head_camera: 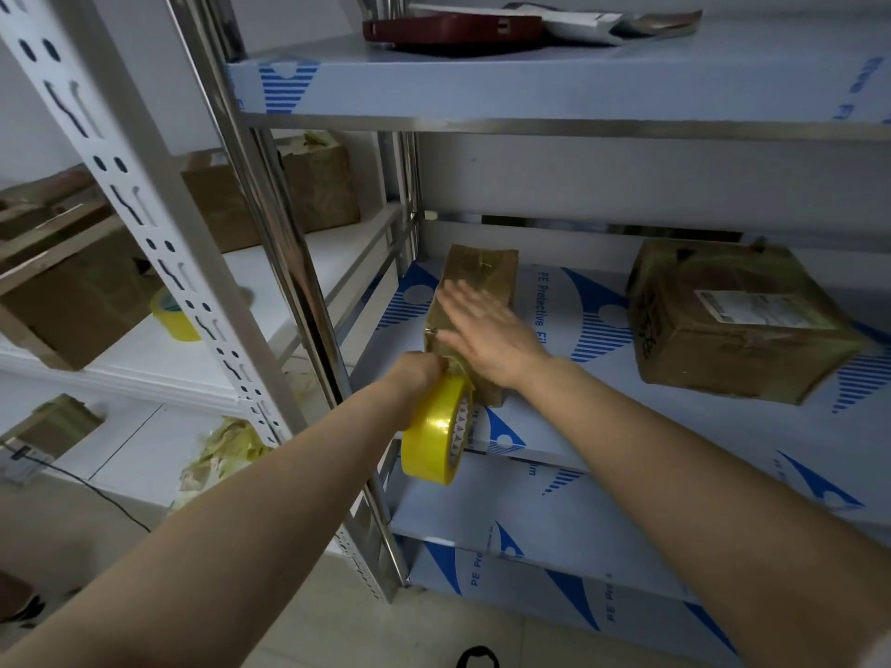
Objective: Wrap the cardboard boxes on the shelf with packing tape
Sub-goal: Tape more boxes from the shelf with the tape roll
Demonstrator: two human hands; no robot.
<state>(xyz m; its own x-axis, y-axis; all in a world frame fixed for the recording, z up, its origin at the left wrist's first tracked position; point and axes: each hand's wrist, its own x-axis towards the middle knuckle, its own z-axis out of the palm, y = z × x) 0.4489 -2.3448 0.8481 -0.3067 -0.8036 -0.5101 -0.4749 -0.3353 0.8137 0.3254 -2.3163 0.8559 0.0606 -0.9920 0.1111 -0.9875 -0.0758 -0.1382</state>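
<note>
A narrow cardboard box [482,270] wrapped in shiny tape lies on the middle shelf [569,426], its long side running away from me. My right hand [487,332] lies flat on its top with straight fingers. My left hand [422,371] grips a yellow roll of packing tape [436,438] at the box's near end, the roll hanging over the shelf's front edge. A larger taped box [737,320] with a white label sits to the right on the same shelf.
A steel upright [289,262] stands just left of my left hand. The white rack to the left holds more cardboard boxes [270,195] and a second yellow tape roll [171,315]. A dark red case [453,31] lies on the upper shelf. Crumpled tape scraps [222,455] lie lower left.
</note>
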